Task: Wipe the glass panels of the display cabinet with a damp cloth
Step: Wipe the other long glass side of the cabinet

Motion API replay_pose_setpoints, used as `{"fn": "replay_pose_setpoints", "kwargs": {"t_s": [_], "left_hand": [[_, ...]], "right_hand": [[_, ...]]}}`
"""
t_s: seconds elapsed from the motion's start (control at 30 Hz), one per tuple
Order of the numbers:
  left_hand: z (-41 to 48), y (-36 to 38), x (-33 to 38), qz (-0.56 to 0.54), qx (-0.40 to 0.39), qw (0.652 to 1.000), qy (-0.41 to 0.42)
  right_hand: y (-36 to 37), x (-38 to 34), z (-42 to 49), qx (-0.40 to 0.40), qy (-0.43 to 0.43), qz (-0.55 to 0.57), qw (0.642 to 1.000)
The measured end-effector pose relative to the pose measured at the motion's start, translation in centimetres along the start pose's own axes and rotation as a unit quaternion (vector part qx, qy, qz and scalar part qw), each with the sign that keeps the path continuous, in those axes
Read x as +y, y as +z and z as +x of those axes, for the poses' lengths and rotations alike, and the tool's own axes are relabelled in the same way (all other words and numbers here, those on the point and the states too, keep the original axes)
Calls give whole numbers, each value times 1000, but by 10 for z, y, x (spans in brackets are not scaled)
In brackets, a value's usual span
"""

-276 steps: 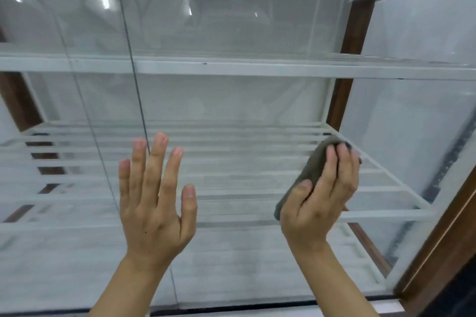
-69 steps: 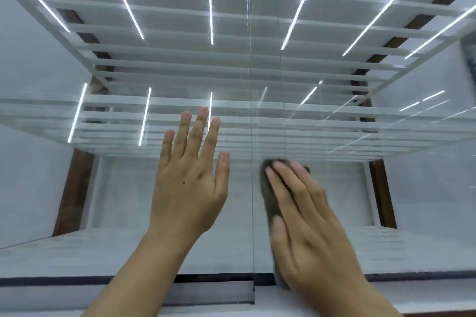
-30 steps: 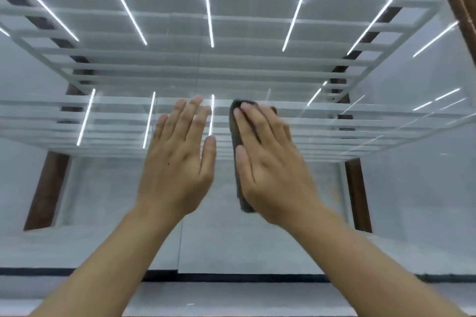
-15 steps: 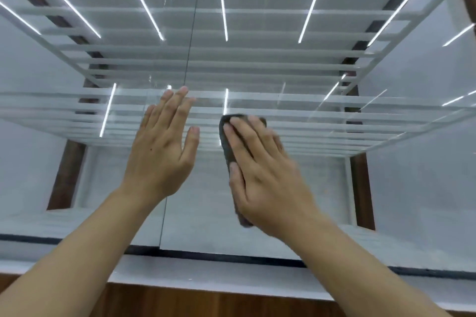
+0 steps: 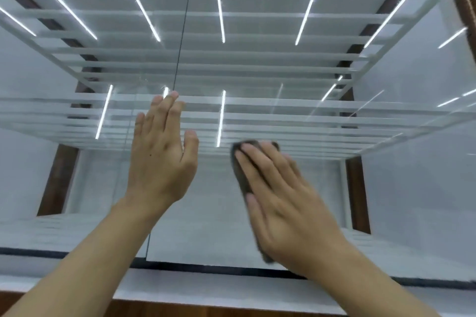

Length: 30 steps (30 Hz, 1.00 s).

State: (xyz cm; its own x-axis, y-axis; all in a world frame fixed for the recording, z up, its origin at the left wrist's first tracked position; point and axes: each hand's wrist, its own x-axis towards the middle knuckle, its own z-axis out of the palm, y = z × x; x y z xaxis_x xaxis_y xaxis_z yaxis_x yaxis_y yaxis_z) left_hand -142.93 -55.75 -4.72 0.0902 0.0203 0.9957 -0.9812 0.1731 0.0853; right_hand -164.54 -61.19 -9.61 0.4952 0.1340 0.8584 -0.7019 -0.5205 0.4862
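White slatted shelves (image 5: 257, 69) behind glass panel (image 5: 360, 188), streaked with light reflections across upper frame. Centre-left: left hand (image 5: 161, 162) flat on the glass, fingers straight. Centre-right: right hand (image 5: 288, 203), fingers extended, pressing grey cloth (image 5: 239, 177) against the pane, mostly covering it.

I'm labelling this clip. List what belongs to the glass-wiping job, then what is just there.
In the job: grey cloth, pressed under the right hand; glass panel; left hand, open at the glass.
Just there: white slatted shelves; brown wooden post.
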Motion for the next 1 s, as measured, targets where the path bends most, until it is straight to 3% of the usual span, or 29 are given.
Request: {"fn": "replay_pose_setpoints", "kwargs": {"t_s": [0.1,0.23,0.27,0.33,0.4,0.47,0.57,0.63,0.7,0.8,0.9,1.0], "left_hand": [[-5,8,2,32,3,999,6],[-4,8,-1,38,5,999,11],[-4,8,-1,36,7,999,12],[-5,8,-1,31,9,999,18],[-5,8,-2,26,10,999,20],[-6,9,-2,29,2,999,21],[-6,10,0,33,3,999,21],[-7,10,0,33,2,999,22],[-7,10,0,28,-1,999,24],[-7,10,-2,25,1,999,27],[-5,9,-3,24,3,999,27],[-5,9,0,23,4,999,24]], "right_hand": [[-12,36,-10,25,89,2,996],[-6,35,91,105,259,11,960],[-1,21,105,103,258,19,961],[8,-9,92,68,176,18,982],[7,-22,44,34,93,3,995],[-1,-4,-6,26,74,-13,997],[-20,49,-14,53,193,-19,979],[-24,74,28,102,301,-8,948],[-20,70,76,132,356,-3,925],[0,17,82,89,249,1,965],[3,-16,8,22,122,-8,992],[-18,30,-42,27,169,-8,985]]}}
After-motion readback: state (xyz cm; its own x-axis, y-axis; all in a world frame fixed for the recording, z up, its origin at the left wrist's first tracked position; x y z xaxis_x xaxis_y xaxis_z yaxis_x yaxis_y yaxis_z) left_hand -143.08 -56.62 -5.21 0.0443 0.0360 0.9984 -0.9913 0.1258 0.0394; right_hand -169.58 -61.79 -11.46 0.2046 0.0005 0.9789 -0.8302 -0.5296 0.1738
